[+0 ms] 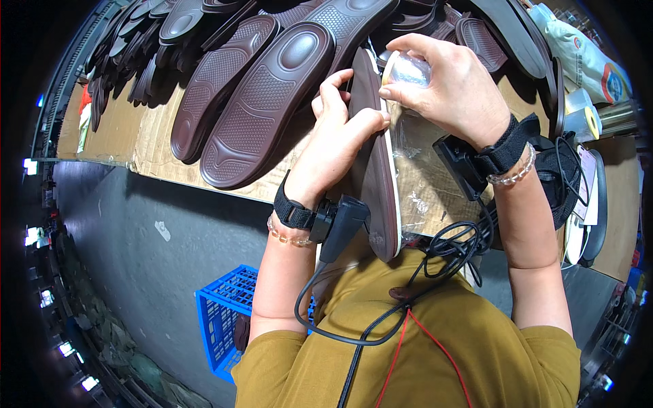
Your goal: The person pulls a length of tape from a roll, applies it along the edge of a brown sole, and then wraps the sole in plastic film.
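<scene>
A dark brown shoe sole (375, 183) stands on its edge in front of me, long side toward my body, with a pale strip along its right edge. My left hand (335, 139) is closed around its upper part, thumb pressing on the pale edge. My right hand (457, 88) pinches a roll of clear tape (410, 70) by its rim, right beside the sole's upper end. Whether tape is stuck to the sole I cannot tell. Two more brown soles with dotted texture, a large sole (262, 115) and one behind it, lie left of my left hand.
Piles of dark soles (180, 24) cover the back of the cardboard-topped table (153, 136). At right are a white printed bag (578, 58), more tape rolls (581, 112) and a black pouch. Black cables (452, 248) hang from my wrist devices. A blue crate (218, 333) stands below.
</scene>
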### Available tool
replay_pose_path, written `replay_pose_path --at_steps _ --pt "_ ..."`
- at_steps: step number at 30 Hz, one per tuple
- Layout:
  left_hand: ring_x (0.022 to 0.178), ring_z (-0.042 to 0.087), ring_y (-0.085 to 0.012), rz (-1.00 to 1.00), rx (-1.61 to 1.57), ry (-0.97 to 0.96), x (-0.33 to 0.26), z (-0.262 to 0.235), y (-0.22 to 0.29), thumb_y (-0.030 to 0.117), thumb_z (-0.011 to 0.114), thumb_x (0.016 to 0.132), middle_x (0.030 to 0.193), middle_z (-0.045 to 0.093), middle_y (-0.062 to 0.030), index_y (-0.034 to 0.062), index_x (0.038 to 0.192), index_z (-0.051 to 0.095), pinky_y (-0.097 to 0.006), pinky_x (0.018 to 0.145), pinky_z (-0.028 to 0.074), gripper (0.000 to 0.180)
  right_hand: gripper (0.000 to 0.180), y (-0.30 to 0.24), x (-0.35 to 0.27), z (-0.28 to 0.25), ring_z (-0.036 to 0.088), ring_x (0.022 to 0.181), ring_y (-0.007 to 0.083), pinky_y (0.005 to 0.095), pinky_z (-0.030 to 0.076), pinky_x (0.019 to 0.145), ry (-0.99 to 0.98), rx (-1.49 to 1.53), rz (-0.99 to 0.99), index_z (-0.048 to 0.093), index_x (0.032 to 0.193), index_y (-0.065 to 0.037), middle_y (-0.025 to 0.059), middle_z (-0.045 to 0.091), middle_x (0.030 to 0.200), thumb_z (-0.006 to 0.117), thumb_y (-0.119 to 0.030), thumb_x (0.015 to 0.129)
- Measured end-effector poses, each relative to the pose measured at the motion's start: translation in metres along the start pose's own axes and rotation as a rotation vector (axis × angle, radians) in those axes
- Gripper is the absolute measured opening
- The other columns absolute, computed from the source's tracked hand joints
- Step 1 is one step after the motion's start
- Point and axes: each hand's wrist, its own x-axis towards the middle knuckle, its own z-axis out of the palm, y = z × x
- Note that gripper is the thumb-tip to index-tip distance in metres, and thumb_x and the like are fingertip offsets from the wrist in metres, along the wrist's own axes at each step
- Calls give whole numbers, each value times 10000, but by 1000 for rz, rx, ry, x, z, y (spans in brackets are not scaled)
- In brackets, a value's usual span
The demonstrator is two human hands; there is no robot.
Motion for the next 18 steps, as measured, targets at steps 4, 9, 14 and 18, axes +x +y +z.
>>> replay_pose_path --at_steps 4,9,14,18 --pt "1332 365 -342 -11 -34 -32 0 -1 0 383 772 795 1401 327 -256 44 1546 256 -463 1138 373 972 451 -1 -5 1 728 933 372 437 592 834 49 15 13 711 1134 -61 185 742 1004 829 -320 783" --pt "1343 365 -341 -20 -40 -28 -3 -3 -2 408 785 788 1400 331 -252 58 1552 255 -469 1139 375 993 442 -12 -9 -5 720 927 376 438 585 811 156 1 46 701 1130 -64 178 734 999 827 -287 770" --pt "1335 383 -344 -27 -6 -36 -3 -2 0 421 788 779 1397 342 -248 66 1553 260 -479 1135 384 1002 434 -12 -12 -6 721 912 366 438 583 802 142 -38 56 696 1132 -71 170 731 987 828 -266 767" --pt "1329 387 -344 -33 -10 -31 -4 -3 -1 414 787 781 1398 346 -245 66 1553 263 -479 1130 388 996 462 -15 -10 -4 724 943 356 407 580 832 137 -53 32 688 1172 -54 177 729 1033 839 -237 776"
